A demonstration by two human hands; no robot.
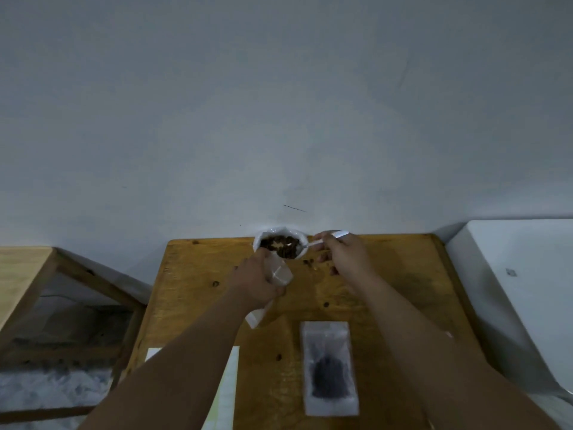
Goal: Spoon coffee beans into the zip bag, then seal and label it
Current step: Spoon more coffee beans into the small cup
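Note:
A white bowl (259, 238) of brown coffee beans (280, 245) sits at the far edge of the wooden table (387, 290). My right hand (344, 254) grips a white spoon (313, 243) whose tip reaches into the beans. My left hand (259, 280) holds a clear zip bag (280, 273) just in front of the bowl; the bag's lower end sticks out below the hand. A second zip bag (330, 367) with dark beans inside lies flat near the front of the table.
A few loose beans (308, 262) lie on the table next to the bowl. White paper sheets (228, 386) lie at the front left under my left forearm. A white surface (527, 290) stands to the right, a wooden frame (37, 283) to the left, a grey wall behind.

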